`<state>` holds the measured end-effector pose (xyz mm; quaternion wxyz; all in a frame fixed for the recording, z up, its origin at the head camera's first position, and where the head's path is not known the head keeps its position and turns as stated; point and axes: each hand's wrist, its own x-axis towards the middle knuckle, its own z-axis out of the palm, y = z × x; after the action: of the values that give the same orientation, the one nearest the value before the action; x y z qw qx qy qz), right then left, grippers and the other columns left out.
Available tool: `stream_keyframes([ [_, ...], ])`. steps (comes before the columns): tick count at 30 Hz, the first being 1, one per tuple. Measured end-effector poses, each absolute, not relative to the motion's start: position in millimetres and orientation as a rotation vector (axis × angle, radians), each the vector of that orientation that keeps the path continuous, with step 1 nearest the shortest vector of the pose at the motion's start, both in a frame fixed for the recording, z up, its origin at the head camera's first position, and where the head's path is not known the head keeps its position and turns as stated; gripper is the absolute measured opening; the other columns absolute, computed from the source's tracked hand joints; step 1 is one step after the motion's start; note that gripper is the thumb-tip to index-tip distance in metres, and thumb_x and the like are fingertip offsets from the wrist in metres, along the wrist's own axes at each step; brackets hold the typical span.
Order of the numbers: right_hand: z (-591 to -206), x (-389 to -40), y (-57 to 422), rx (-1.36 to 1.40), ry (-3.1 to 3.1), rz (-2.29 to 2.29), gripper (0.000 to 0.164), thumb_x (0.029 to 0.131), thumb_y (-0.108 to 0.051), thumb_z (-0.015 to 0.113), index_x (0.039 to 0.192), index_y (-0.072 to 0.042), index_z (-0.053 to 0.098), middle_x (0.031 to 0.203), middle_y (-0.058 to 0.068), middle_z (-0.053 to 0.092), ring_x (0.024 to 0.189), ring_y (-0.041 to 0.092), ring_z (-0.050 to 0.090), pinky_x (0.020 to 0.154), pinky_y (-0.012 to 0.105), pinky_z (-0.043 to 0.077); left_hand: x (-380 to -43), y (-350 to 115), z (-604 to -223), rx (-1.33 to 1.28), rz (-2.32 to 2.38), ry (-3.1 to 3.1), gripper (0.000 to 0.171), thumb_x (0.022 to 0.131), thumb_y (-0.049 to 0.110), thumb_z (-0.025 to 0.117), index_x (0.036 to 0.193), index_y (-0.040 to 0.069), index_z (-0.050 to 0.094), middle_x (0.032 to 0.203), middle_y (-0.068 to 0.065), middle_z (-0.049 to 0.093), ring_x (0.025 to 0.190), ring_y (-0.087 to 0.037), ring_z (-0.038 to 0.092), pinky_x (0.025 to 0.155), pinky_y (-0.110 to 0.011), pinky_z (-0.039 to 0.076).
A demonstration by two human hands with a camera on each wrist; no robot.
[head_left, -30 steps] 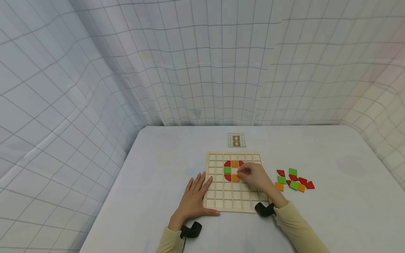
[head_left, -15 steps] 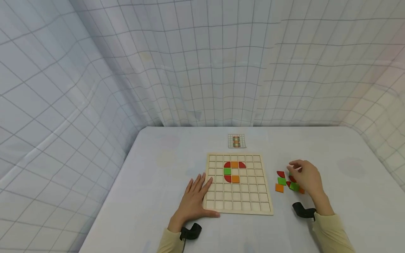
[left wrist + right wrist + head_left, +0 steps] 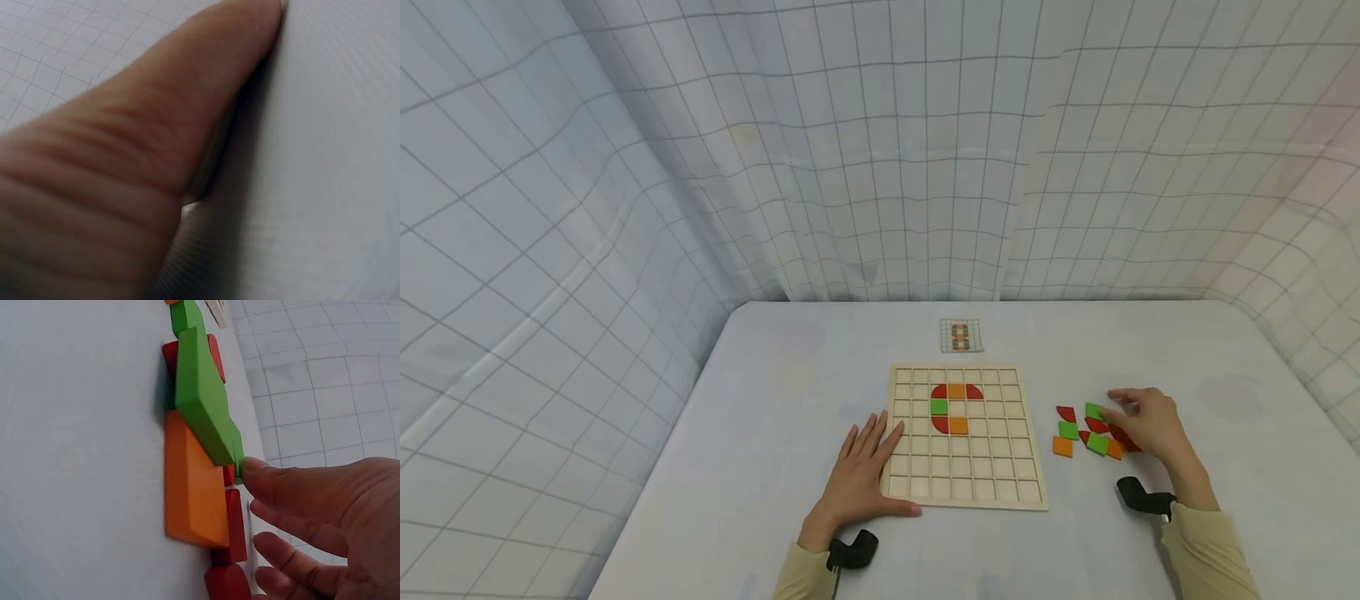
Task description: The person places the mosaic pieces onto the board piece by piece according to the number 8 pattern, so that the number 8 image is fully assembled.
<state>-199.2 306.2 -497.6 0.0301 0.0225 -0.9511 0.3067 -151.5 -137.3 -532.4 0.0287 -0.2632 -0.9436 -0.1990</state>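
My left hand (image 3: pixel 859 479) rests with spread fingers on the left edge of a square wooden grid board (image 3: pixel 1000 492), the thumb lying along its front edge. On the board sit an orange square (image 3: pixel 956 391), a green square (image 3: pixel 938 407) and red quarter-round pieces (image 3: pixel 973 392) in a C shape. My right hand (image 3: pixel 1150 421) is over the right side of a pile of loose pieces. Its thumb tip is right at the edge of a green square (image 3: pixel 1093 411), with the index finger apart from the thumb. In the right wrist view, a tilted green piece (image 3: pixel 200 394) leans on an orange one (image 3: pixel 203 494).
A small printed card (image 3: pixel 961 336) with a coloured pattern lies behind the board. Loose red, green and orange pieces (image 3: pixel 1063 447) are spread to the board's right on the white table (image 3: pixel 775 400). Grid-patterned curtains (image 3: pixel 910 208) surround the table.
My right hand has left the board, where an orange square and a red quarter-round now show uncovered, and moved right to the loose pieces, shifting further right lately. The left hand stays put.
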Motion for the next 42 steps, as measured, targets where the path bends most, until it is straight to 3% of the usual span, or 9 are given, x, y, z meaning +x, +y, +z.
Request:
stream_keyframes([
  [9, -499, -197, 306, 0.046, -2.919, 0.978, 0.028, 0.088, -0.018, 0.069, 0.099, 0.007, 0.069, 0.097, 0.027, 0.058, 0.089, 0.040, 0.049, 0.072, 0.052, 0.043, -152, -137, -533, -0.802, -0.626, -2.926, 0.118, 0.063, 0.078, 0.065, 0.153, 0.016, 0.021, 0.157, -0.011, 0.010, 0.143, -0.027, 0.007, 0.113, -0.046, 0.002],
  [22, -502, -198, 304, 0.162, -2.874, 0.927, 0.026, 0.083, -0.014, 0.073, 0.102, 0.004, 0.069, 0.097, 0.028, 0.061, 0.086, 0.040, 0.050, 0.072, 0.051, 0.037, -152, -137, -533, -0.793, -0.610, -2.938, 0.118, 0.063, 0.077, 0.066, 0.153, 0.016, 0.020, 0.157, -0.010, 0.010, 0.143, -0.026, 0.005, 0.113, -0.045, 0.001],
  [30, -500, -199, 299, 0.139, -2.890, 0.962, 0.020, 0.083, -0.010, 0.071, 0.099, 0.002, 0.070, 0.096, 0.026, 0.061, 0.086, 0.038, 0.049, 0.071, 0.048, 0.039, -153, -137, -534, -0.800, -0.609, -2.904, 0.118, 0.062, 0.078, 0.066, 0.153, 0.015, 0.023, 0.157, -0.012, 0.013, 0.143, -0.028, 0.009, 0.113, -0.046, 0.005],
  [38, -498, -199, 297, 0.063, -2.920, 1.065, 0.019, 0.084, -0.012, 0.071, 0.096, 0.000, 0.063, 0.082, 0.009, 0.061, 0.074, 0.025, 0.053, 0.059, 0.033, 0.042, -152, -137, -535, -0.812, -0.620, -2.898, 0.117, 0.063, 0.078, 0.065, 0.153, 0.015, 0.022, 0.157, -0.012, 0.012, 0.143, -0.028, 0.009, 0.112, -0.047, 0.005],
  [42, -497, -200, 295, 0.048, -2.857, 1.080, 0.018, 0.085, -0.014, 0.071, 0.095, -0.001, 0.063, 0.077, 0.005, 0.059, 0.070, 0.021, 0.051, 0.056, 0.030, 0.041, -152, -137, -535, -0.808, -0.608, -2.907, 0.117, 0.063, 0.078, 0.065, 0.153, 0.016, 0.022, 0.157, -0.011, 0.012, 0.143, -0.028, 0.008, 0.113, -0.047, 0.004],
])
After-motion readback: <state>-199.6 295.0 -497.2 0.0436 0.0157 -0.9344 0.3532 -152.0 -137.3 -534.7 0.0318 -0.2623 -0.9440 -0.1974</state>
